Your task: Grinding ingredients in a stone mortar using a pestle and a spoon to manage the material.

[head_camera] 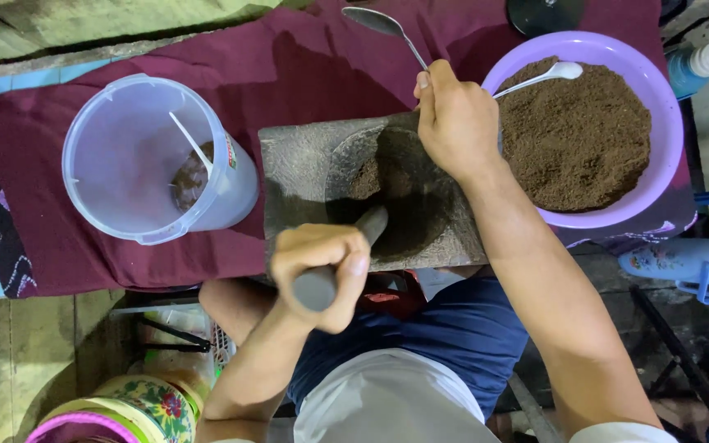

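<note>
Head view
Left hand: your left hand [320, 267] is closed in a fist around the grey stone pestle [340, 264], whose tip points down into the mortar's hollow.
Right hand: your right hand [455, 121] grips the handle of a metal spoon [383, 25] at the far rim of the mortar; the spoon's bowl sticks out past your fingers, over the cloth.
Mortar: the grey stone mortar [297, 164] sits on the maroon cloth [305, 66] just in front of your lap, between the tub and the bowl.
Powder in mortar: a small heap of brown powder [367, 176] lies in the hollow, just beyond the pestle's tip.
Bowl: to your right, the purple bowl [666, 131] is nearly full of the same brown ground stuff, with a white spoon [545, 76] resting in it.
Tub: to your left, a clear plastic tub [125, 156] lies tilted, a little brown material and a white scoop [190, 141] inside.
</note>
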